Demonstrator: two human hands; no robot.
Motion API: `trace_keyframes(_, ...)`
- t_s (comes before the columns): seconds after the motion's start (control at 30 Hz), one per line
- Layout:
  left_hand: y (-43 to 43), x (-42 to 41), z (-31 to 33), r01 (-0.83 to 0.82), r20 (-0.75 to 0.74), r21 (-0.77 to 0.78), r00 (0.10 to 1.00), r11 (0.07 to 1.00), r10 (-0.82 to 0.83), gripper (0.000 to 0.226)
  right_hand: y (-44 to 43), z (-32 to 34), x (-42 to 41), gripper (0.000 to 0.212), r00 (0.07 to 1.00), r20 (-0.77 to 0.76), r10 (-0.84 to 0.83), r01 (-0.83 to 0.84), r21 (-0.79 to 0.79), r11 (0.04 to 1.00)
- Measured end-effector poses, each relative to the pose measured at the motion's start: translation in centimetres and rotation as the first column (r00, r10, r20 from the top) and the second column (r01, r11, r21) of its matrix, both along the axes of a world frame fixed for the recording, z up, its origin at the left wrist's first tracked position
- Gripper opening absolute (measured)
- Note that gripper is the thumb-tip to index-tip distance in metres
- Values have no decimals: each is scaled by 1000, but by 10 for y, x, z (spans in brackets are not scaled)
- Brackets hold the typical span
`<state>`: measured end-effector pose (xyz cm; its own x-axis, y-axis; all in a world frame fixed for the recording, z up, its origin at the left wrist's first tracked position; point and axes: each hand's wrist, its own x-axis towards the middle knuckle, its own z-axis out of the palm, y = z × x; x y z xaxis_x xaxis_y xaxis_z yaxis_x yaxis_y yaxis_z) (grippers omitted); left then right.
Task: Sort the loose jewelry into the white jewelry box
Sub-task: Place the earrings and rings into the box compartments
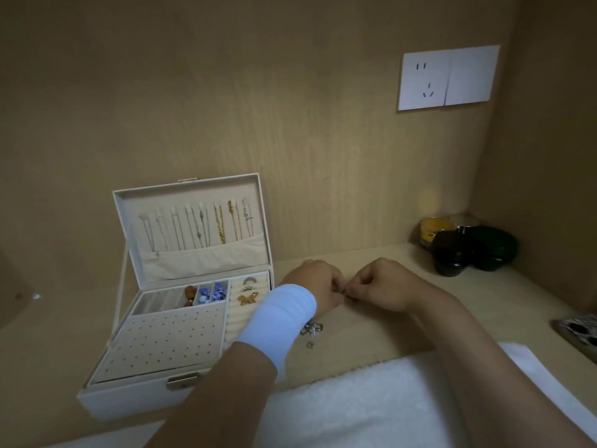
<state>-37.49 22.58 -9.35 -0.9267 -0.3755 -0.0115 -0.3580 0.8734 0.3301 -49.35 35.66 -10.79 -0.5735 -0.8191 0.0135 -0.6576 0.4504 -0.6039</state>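
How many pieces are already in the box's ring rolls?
3: a silver ring at the back, a second silver piece just in front, then a gold butterfly piece. The white sleeve covers the nearer ring rolls, so more may be hidden.

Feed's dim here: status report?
Left hand, right hand pinch a tiny piece together. White jewelry box open. Loose silver pieces on desk. Nothing blocks the box.

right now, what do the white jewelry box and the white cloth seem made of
White jewelry box: smooth, even shell, probably faux leather; its matte beige lining looks velvety. White cloth: likely terry towelling, from its fuzzy surface and nubby edge.
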Motion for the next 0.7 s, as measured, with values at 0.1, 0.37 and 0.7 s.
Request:
trace_keyframes(0.1, 0, -3, 0, -4, -19, 2, 1000, 1000, 4, 17, 1, -1, 1, 7, 999, 11, 36, -36, -1, 999)
trace_keyframes(0.37, 1, 5, 8, -44, -171, 260, 981, 965, 91, 17, 1, 2, 1, 16, 981, 195, 13, 41, -267, 963)
trace_keyframes(0.7, -13, 35, 27, 6, -422, 483, 878, 876, 227, 10, -15, 24, 36, 22, 882, 450, 140, 138, -532, 836)
